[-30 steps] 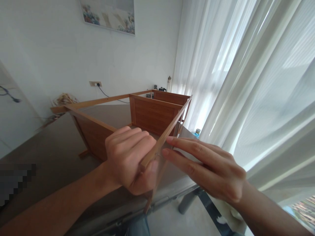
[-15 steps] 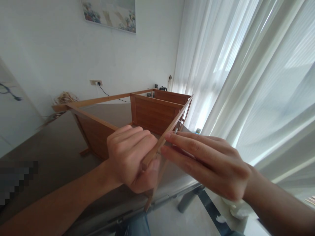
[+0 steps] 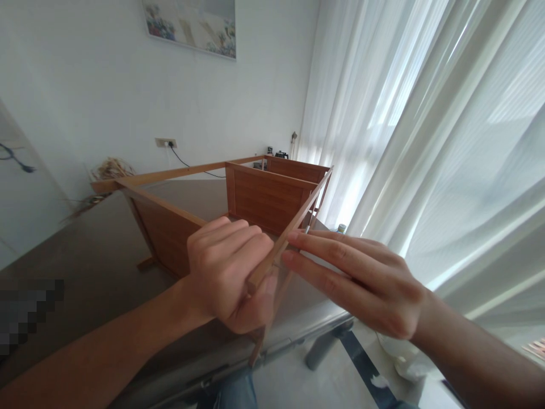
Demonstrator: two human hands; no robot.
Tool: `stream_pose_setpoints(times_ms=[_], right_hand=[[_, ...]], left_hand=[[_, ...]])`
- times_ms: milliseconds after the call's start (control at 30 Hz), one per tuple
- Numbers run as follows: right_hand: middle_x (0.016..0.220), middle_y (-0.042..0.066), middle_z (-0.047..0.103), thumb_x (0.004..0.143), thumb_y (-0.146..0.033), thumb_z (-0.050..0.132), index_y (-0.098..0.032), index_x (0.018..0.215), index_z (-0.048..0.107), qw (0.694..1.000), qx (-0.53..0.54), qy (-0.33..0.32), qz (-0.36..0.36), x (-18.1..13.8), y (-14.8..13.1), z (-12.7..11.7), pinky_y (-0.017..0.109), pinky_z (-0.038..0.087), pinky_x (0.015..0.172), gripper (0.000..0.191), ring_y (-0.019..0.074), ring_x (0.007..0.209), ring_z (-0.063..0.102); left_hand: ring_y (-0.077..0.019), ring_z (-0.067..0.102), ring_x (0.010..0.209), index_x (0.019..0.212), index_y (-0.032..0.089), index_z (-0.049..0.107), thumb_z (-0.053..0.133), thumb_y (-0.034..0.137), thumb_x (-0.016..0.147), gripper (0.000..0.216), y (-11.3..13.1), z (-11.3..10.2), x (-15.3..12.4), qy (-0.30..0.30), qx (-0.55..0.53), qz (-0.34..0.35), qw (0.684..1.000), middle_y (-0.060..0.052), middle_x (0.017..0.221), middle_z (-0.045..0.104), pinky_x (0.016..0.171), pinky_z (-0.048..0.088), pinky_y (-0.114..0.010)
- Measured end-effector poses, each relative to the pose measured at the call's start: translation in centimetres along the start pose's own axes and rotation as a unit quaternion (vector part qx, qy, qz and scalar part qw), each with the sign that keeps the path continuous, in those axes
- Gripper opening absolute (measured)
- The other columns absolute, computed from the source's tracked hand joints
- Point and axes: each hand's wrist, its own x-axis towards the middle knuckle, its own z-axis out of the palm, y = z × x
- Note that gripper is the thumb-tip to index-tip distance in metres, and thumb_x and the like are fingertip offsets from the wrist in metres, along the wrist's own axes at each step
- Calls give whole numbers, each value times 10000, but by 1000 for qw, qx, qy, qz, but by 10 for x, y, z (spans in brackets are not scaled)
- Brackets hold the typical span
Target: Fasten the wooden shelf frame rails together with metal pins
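Note:
A brown wooden shelf frame (image 3: 272, 196) with several panels lies on its side on the dark table. My left hand (image 3: 230, 272) is wrapped round the near end of its right-hand rail (image 3: 293, 225), with the thumb underneath. Against the outer side of that rail, my right hand (image 3: 361, 278) has its index and middle fingers stretched forward, fingertips close to the wood. A thin metal rod (image 3: 276, 264) shows between those fingertips and the rail. Just beyond the fingers, a small pale tip (image 3: 307, 229) sticks out. My right thumb and most of what it holds are hidden.
The dark tabletop (image 3: 85, 255) ends at a near edge above a table leg (image 3: 319, 349). White curtains (image 3: 404, 142) hang close on the right. A bottle cap (image 3: 341, 228) shows behind my right hand. Dried stalks (image 3: 113, 168) and a black cord (image 3: 181, 160) lie toward the wall.
My right hand has shifted slightly right, and its fingertips sit a little farther from the rail's end. My left hand keeps its grip on the rail.

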Motion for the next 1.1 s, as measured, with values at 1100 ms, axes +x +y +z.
stream_pose_setpoints(times_ms=[1100], right_hand=[[775, 33, 781, 878, -91, 733, -90, 962, 782, 873, 274, 123, 385, -1, -48, 26, 151, 528, 548, 97, 84, 610, 705]], left_hand=[[-236, 472, 504, 671, 224, 524, 476, 272, 770, 120, 0, 0, -4, 1, -27, 10, 1000, -67, 559, 543, 529, 287, -413]])
